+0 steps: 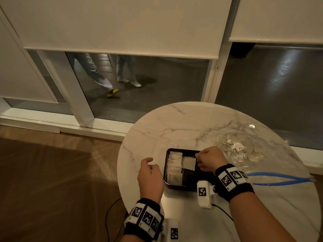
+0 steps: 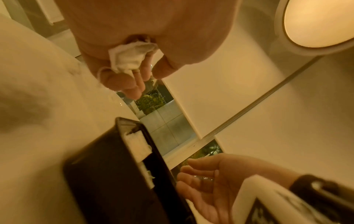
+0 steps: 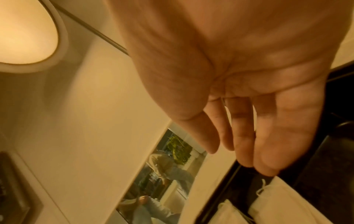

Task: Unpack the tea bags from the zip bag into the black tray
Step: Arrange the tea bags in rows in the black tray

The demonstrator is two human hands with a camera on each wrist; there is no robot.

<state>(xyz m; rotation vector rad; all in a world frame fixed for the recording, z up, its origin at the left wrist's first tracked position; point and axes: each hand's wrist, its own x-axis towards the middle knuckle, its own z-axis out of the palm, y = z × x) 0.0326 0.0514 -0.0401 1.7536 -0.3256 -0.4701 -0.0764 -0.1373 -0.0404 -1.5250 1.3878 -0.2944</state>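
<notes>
The black tray (image 1: 176,186) sits on the round marble table with a row of tea bags (image 1: 174,169) standing along its left side and one more tea bag (image 1: 189,163) lying flat in the middle. My left hand (image 1: 151,170) hovers just left of the tray. In the left wrist view its fingers (image 2: 134,84) curl round a crumpled white tea bag (image 2: 130,56). My right hand (image 1: 208,159) hangs over the tray's right part, fingers (image 3: 245,136) relaxed and empty. The clear zip bag (image 1: 244,152) lies right of the tray, its blue zip (image 1: 283,179) gaping.
The marble table (image 1: 183,130) stands by a floor-length window with lowered blinds, and people walk past outside. Wooden floor lies to the left, with a thin black cable (image 1: 108,217) hanging beside the table's edge.
</notes>
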